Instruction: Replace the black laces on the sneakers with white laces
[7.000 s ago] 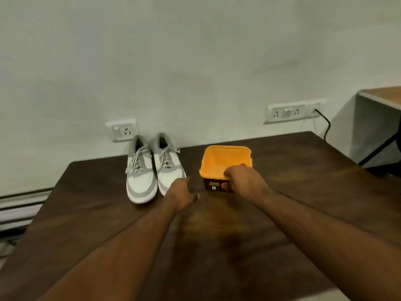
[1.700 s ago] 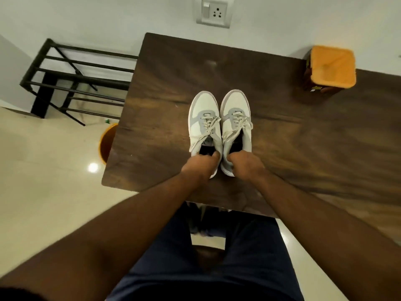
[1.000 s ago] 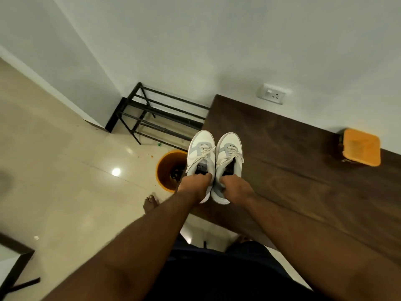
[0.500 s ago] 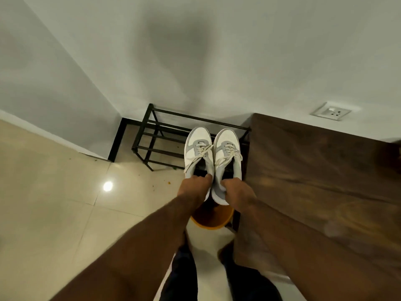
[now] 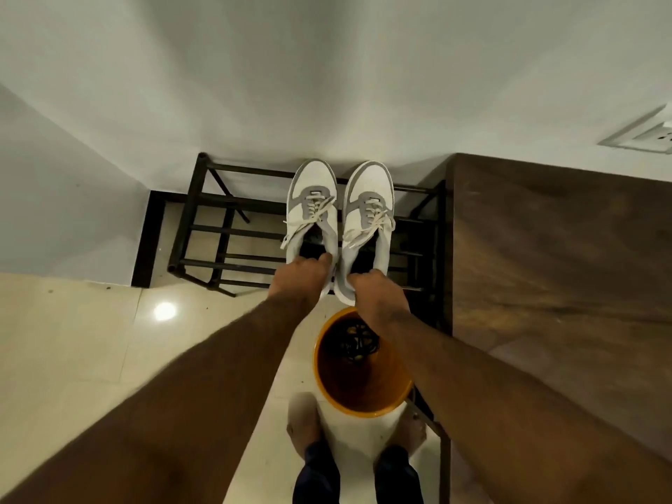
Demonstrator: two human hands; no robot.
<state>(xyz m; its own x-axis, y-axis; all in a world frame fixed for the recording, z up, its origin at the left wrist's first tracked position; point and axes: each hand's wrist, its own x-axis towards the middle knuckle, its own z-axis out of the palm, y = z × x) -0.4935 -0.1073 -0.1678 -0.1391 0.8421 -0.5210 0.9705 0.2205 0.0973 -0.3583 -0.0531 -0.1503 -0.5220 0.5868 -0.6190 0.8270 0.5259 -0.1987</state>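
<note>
Each grip is clamped on a sneaker heel: left hand [image 5: 300,276] holds the left sneaker [image 5: 312,212], right hand [image 5: 378,292] the right sneaker [image 5: 367,220], above a black rack [image 5: 203,227] left of the bench [image 5: 560,267]

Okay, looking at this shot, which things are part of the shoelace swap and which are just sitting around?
Part of the job:
- left sneaker, white laces in, held at the heel by the left hand
- right sneaker, also white-laced, held by the right hand
- black laces, lying in the orange bin

Just around:
- black metal rack
- wooden table
- wall socket
</note>
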